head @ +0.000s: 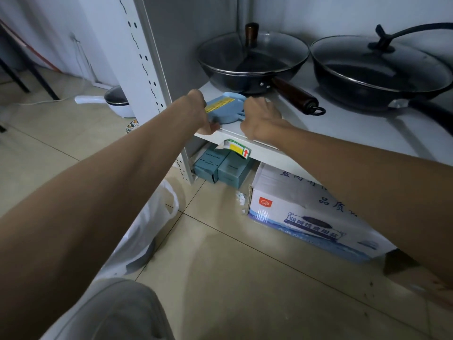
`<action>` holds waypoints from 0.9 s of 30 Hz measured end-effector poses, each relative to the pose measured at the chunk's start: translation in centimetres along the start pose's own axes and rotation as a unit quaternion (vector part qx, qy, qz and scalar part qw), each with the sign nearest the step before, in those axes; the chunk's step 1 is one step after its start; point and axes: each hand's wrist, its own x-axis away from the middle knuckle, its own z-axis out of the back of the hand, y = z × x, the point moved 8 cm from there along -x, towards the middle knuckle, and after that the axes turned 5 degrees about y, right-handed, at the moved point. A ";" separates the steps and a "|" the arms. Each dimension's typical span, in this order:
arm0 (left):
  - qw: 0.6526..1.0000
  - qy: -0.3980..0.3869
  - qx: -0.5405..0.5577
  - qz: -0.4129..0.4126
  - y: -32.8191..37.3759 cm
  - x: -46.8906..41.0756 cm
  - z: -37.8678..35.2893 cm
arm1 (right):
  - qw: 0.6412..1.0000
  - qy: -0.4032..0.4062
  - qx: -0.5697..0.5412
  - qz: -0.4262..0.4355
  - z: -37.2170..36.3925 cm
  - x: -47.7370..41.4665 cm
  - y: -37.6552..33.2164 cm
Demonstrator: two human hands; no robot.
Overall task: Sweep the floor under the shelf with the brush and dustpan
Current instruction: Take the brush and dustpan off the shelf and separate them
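A small blue dustpan with a yellow comb edge lies on the white shelf, near its front left corner. My left hand grips the dustpan's left side from the front. My right hand rests on the dustpan's right side, over its handle end; what its fingers hold is hidden. The brush is not clearly visible; it may be nested in the dustpan. The floor under the shelf holds boxes and some scraps.
Two black lidded woks stand on the shelf behind the dustpan. Under the shelf are blue boxes and a large printed carton. A white plastic bag lies on the tiles at left; a white pot stands beyond the shelf post.
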 end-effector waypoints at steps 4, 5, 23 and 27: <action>1.000 -0.014 0.014 0.007 -0.9 0.3 -0.2 | 1.000 0.003 0.012 0.010 0.4 1.3 0.4; 1.000 -0.014 0.012 0.002 -1.0 0.3 -0.2 | 1.000 0.001 0.017 0.010 0.5 1.7 0.5; 0.997 -0.076 0.027 0.007 -5.8 6.0 3.8 | 1.000 0.010 -0.021 -0.019 4.8 10.3 0.7; 0.992 -0.114 0.058 -0.008 -6.8 7.6 4.8 | 0.997 -0.001 -0.059 -0.041 5.4 13.2 1.3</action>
